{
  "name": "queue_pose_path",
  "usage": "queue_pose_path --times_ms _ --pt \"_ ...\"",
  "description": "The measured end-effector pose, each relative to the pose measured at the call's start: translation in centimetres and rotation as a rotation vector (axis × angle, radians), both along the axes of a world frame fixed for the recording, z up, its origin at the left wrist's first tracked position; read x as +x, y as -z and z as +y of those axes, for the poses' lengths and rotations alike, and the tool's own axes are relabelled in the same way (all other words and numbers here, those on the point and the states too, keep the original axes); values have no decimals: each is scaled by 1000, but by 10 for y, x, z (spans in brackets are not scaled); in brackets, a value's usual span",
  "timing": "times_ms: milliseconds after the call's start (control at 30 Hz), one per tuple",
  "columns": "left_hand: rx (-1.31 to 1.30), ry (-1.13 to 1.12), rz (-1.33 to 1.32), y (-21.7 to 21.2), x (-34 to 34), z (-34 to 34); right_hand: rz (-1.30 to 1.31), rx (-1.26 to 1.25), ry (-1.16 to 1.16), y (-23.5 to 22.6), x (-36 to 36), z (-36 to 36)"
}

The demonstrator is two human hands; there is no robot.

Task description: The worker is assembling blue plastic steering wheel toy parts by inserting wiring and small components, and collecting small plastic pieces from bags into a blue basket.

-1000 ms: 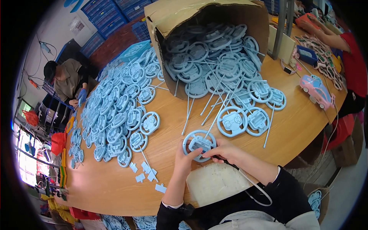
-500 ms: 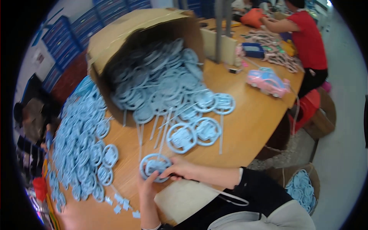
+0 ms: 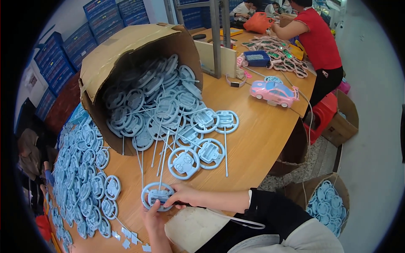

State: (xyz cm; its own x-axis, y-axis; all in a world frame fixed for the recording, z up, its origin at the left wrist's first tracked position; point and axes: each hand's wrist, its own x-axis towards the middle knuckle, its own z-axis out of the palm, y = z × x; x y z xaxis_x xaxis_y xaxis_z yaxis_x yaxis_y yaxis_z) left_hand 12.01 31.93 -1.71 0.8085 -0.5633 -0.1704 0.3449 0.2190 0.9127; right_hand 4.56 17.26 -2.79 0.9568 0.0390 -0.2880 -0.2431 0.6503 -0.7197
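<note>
A light blue plastic toy steering wheel (image 3: 148,189) is between my hands at the table's near edge, its slotted hub facing up. My left hand (image 3: 152,217) is closed on its lower rim, thumb up against the hub. From the right, my right hand (image 3: 184,195) pinches the rim and hub with its fingers. Something slim and dark shows under the right palm; I cannot make out what it is. Just beyond lie more loose wheels (image 3: 184,163), some with thin sprue sticks attached. A large tipped cardboard box (image 3: 126,42) spills many of the same wheels toward me.
A big heap of blue wheels (image 3: 86,168) covers the table's left side, with small blue chips (image 3: 126,243) near it. A pink toy car (image 3: 274,92) stands right, behind it a blue tray (image 3: 257,63). A cardboard box of wheels (image 3: 327,206) sits low right. A person in red works beyond.
The view has shifted, so the scene sits further left and is sharper. My hands still hold the wheel, and its slotted hub now shows more plainly.
</note>
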Motion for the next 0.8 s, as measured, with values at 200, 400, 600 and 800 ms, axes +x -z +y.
queue_pose_path --times_ms 200,400,600,800 --pt "19 -31 13 -1 -1 -3 45 54 -39 0 5 -4" --pt "51 -100 41 8 8 5 2 -32 -142 -5 11 5" --pt "-15 -364 6 -7 24 37 178 -196 -137 -17 -1 0" --pt "64 -691 -79 -64 74 137 193 -87 -190 -3 2 0"
